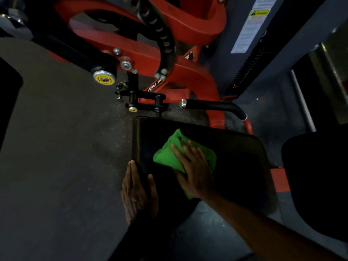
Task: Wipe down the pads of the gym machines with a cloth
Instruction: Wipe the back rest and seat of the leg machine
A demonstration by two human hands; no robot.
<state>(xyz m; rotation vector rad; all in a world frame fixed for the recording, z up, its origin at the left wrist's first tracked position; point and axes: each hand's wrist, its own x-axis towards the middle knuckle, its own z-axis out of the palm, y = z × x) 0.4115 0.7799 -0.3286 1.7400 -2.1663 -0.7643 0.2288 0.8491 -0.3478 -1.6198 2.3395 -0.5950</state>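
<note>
The right hand (194, 170) lies flat on the green cloth (169, 155), fingers straight and spread a little, pressing the cloth down onto the black seat pad (235, 157). The cloth is bunched and folded; part of it sticks out beyond the fingertips toward the far end of the pad, and a strip shows below the wrist near the pad's near edge. The left hand (138, 193) sits at the left edge of the same pad, just left of the cloth: its fingers run straight along the pad's side wall and the thumb lies over the top surface, so the hand clasps the edge loosely without curling tight. Both forearms come in from the bottom, the right one crossing diagonally from the lower right.

The seat pad is dark and smooth, with rounded corners. Beyond its far edge, a black handle bar (211, 106) with a metal end cap runs sideways, and left of that bar is a black adjustment linkage (143, 98) with a small yellow-tipped knob. Further beyond the pad rises the red machine frame (188, 76), carrying a curved black plate with a row of holes (165, 40) and a yellow-centred pivot cap (104, 78). Right of the frame, a dark upright column bears a white warning label (248, 29). Left of the pad spreads grey speckled rubber floor (66, 147). Another dark pad (316, 181) stands right of the seat pad.
</note>
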